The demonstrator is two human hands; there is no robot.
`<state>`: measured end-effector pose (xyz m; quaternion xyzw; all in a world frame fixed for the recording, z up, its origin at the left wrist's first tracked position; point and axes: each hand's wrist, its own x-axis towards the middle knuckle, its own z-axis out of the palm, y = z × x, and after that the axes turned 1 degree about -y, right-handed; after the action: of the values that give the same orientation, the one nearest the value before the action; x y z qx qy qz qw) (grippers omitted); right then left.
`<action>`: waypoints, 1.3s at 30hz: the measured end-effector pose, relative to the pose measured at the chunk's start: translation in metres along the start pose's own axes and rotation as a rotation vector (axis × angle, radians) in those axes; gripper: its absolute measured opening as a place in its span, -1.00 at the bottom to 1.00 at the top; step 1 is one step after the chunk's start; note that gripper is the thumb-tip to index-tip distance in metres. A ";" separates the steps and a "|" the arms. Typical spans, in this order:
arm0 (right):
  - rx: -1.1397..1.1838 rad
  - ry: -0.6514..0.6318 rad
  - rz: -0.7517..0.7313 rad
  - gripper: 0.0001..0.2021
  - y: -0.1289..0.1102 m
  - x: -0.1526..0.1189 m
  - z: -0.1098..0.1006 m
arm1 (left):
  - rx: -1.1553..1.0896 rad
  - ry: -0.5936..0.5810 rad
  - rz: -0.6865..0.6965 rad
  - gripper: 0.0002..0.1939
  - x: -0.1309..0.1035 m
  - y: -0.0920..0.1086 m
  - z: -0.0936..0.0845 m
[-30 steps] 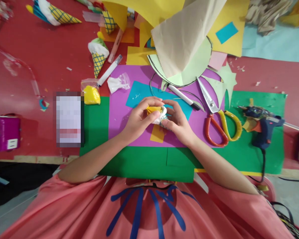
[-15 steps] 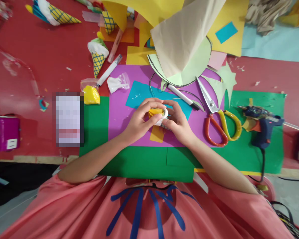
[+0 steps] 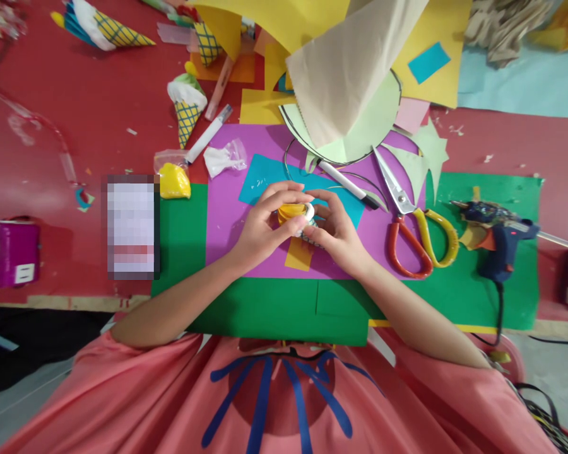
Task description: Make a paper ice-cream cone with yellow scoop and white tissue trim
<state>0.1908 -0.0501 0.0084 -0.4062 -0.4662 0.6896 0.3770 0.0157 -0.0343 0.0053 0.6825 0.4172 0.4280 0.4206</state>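
Note:
Between my two hands is a small paper ice cream cone, with a folded yellow top, a white band round its middle and a dark criss-cross pattern on the part toward my right. My left hand is closed round the yellow top, its thumb pressed on the white band. My right hand grips the patterned end, which its fingers partly hide. Just below the hands an orange-yellow paper strip lies on the purple sheet. Behind the fingers is a blue paper piece.
Large scissors and a glue gun lie to the right. A black-capped marker sits beyond my hands. To the left are a yellow clay packet, a white clay packet, a blurred-out phone and a finished cone.
My left hand and the cone's yellow top have shifted slightly left, and a little more of the yellow folds and patterned part shows. Both hands keep their hold.

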 end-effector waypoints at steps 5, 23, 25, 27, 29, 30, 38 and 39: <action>0.124 -0.097 -0.022 -0.41 0.002 0.003 -0.006 | -0.085 0.039 -0.027 -0.79 0.003 -0.001 -0.002; 0.138 -0.058 -0.013 -0.58 -0.001 0.002 0.001 | -0.139 -0.019 -0.050 -0.86 -0.002 -0.001 0.003; 0.133 -0.076 -0.021 -0.56 -0.001 0.001 0.001 | -0.136 -0.019 -0.057 -0.84 -0.002 -0.002 0.003; 0.125 -0.082 -0.027 -0.54 -0.001 0.001 0.000 | -0.139 -0.016 -0.060 -0.82 -0.002 -0.002 0.003; 0.122 -0.065 -0.027 -0.53 0.000 0.002 0.001 | -0.146 -0.020 -0.064 -0.82 -0.002 -0.003 0.003; 0.124 -0.054 -0.027 -0.54 0.001 0.002 0.001 | -0.147 -0.022 -0.062 -0.82 -0.002 -0.002 0.003; 0.122 -0.044 -0.024 -0.58 0.005 0.001 0.002 | -0.094 -0.038 -0.042 -0.83 -0.003 0.001 0.003; 0.119 -0.044 -0.026 -0.58 0.005 0.001 0.002 | -0.091 -0.041 -0.040 -0.83 -0.003 0.000 0.003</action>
<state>0.1878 -0.0516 0.0041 -0.3618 -0.4375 0.7200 0.3991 0.0181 -0.0376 0.0040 0.6628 0.4019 0.4241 0.4682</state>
